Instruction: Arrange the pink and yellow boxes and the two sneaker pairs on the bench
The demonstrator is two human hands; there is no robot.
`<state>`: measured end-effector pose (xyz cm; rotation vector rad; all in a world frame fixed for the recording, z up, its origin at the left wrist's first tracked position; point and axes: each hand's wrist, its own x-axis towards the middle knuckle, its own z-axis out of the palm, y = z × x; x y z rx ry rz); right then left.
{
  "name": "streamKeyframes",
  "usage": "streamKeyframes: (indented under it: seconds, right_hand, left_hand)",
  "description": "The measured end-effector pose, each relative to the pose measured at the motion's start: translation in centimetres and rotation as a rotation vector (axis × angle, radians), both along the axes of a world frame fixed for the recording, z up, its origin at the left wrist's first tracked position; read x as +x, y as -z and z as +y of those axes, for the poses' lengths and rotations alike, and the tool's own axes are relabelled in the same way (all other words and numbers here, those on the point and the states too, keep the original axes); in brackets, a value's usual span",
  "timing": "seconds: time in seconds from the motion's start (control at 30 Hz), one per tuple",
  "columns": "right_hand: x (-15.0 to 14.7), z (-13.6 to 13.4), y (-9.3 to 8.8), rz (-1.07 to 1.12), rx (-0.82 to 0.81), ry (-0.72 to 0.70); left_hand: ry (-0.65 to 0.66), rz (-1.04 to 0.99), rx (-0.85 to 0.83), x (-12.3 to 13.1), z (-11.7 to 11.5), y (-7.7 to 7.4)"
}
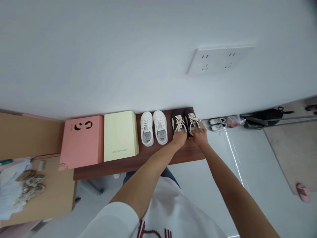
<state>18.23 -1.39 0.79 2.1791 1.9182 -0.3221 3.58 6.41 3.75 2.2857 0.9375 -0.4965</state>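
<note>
A pair of black sneakers with cream laces stands at the right end of a dark wooden bench (138, 162), toes toward the wall. My left hand (180, 137) is closed round the heel of the left black sneaker (177, 122). My right hand (200, 135) grips the heel of the right black sneaker (191, 120). Both arms reach forward from the bottom of the view. A pair of white sneakers (153, 127) sits just to the left of the black pair, untouched.
A pale yellow box (120, 135) and a pink box (81, 141) lie on the bench's left part. A cardboard box (44, 195) with papers stands at the far left. White shoes (217, 123) and a black bag (262, 117) lie on the floor, a pink slipper (303, 192) at the right.
</note>
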Motion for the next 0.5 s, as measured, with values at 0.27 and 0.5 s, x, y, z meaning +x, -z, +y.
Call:
streamKeyframes:
  seconds: [0.27,0.5]
  right_hand:
    - [-0.5,-0.3,-1.7,0.017,0.183,0.038]
    - [-3.4,0.4,-4.1,0.046,0.336,0.034]
  left_hand:
    - [-0.007,-0.063,0.126,-0.9,-0.1,-1.8]
    - [-0.060,-0.105,0.153,-3.9,0.3,-5.5]
